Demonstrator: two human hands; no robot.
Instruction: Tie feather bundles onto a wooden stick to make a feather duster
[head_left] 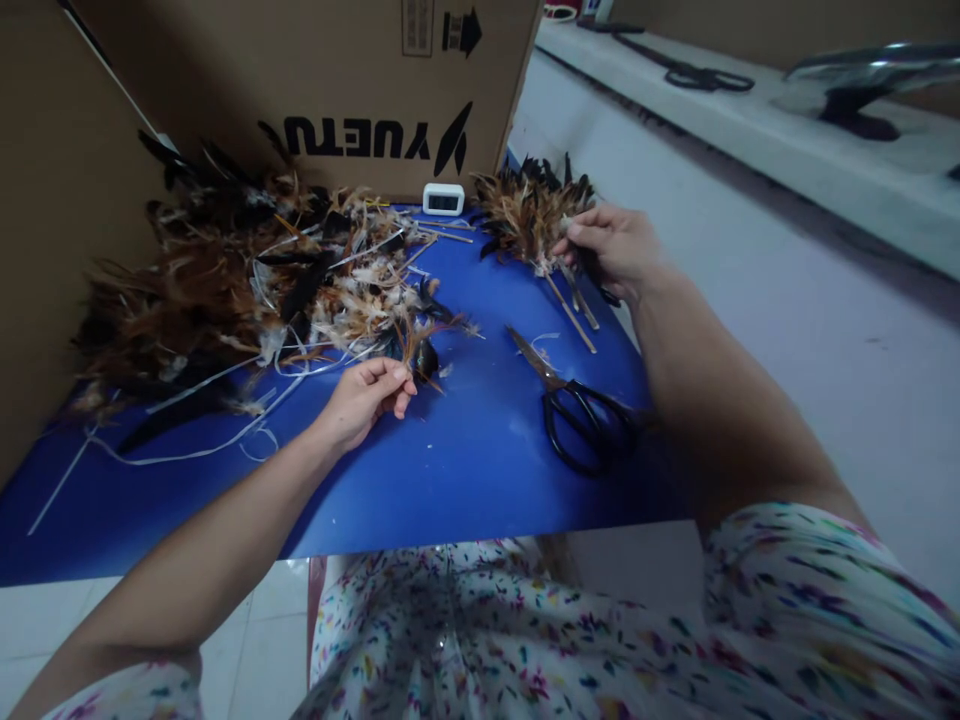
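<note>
My left hand (375, 398) pinches the base of a small tuft of brown and dark feathers (417, 350) near the middle of the blue table. Beyond and left of it lies a large loose pile of brown, black and white feathers (217, 290), with white ribbon strips (289, 385) trailing out. My right hand (611, 245) is closed at the right side of a feather bundle (532, 210) at the back right; a dark feather hangs beneath the fingers. Thin sticks (571, 315) extend from the bundle toward me. Between my hands, black-handled scissors (581, 415) lie partly open.
A white digital clock (443, 199) stands at the back, before a large cardboard box (337, 60). Along the right wall runs a pale ledge (795, 120) with other dark scissors (705, 77) on it. The blue table's (450, 520) front edge is near my body.
</note>
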